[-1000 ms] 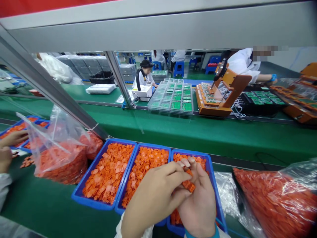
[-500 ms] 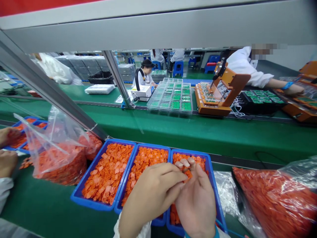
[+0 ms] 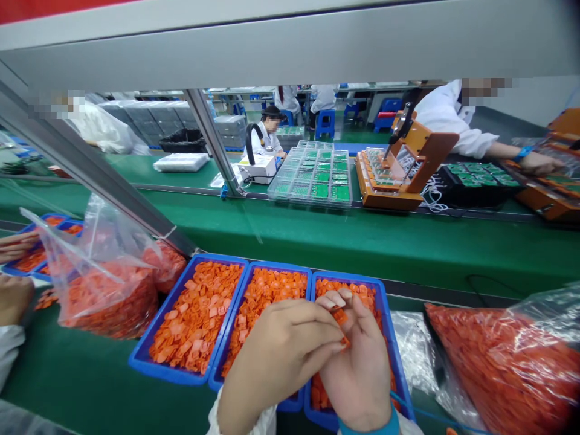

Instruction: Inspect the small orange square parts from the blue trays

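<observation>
Head view: left hand [image 3: 283, 353] and right hand [image 3: 360, 362] pinch orange part [image 3: 339, 315].

Around your station: bags, belt and far bench
On your left a clear bag [image 3: 104, 272] of orange parts slumps on the green tabletop [image 3: 90, 386], and a second bag [image 3: 507, 368] lies at your right. Across the belt [image 3: 362, 241] you see a clear tray [image 3: 312, 181] of green boards, an orange fixture [image 3: 408, 175] just beside it and a white machine [image 3: 260, 168] near the upright metal post [image 3: 212, 145]. A person in a white coat [image 3: 448, 118] stretches an arm past a black tray [image 3: 475, 184]
</observation>
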`<act>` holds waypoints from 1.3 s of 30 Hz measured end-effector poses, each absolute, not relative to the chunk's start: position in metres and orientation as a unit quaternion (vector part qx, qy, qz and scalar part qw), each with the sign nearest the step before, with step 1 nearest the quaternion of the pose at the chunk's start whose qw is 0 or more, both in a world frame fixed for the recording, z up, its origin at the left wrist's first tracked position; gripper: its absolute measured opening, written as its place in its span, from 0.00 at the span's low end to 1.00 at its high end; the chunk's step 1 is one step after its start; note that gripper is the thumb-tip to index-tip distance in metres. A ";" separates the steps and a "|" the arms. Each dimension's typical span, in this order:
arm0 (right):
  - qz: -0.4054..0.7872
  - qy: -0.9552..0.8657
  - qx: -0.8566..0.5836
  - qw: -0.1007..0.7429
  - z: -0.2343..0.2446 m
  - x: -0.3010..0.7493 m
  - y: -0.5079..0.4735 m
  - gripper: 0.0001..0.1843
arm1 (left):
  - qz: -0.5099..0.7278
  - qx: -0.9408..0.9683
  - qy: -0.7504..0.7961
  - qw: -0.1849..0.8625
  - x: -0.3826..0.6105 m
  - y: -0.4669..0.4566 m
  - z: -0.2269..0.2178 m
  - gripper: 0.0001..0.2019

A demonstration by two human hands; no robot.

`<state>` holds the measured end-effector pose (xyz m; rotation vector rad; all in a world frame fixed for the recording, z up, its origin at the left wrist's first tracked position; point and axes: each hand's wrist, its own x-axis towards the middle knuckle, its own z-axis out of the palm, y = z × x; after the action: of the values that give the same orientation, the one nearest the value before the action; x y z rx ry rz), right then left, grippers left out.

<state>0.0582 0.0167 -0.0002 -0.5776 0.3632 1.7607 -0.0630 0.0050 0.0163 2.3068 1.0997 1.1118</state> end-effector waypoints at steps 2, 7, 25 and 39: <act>0.764 0.149 -0.218 0.589 -0.002 0.058 0.017 0.07 | 0.417 0.808 0.385 0.157 -0.063 0.004 0.020 0.03; 0.796 0.141 -0.111 0.578 -0.009 0.060 0.014 0.10 | 0.474 0.795 0.342 0.161 -0.066 0.002 0.026 0.04; 0.754 -0.274 -0.280 0.528 -0.005 0.069 -0.002 0.21 | 0.519 0.758 0.369 0.141 -0.079 -0.005 0.028 0.03; 0.735 -0.265 -0.306 0.543 -0.001 0.066 -0.006 0.18 | 0.591 0.670 0.306 0.327 -0.078 -0.004 0.020 0.15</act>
<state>0.0662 -0.0057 -0.0007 -0.7275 -0.6294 1.7449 -0.0783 -0.0036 0.0196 1.7556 0.8005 1.5490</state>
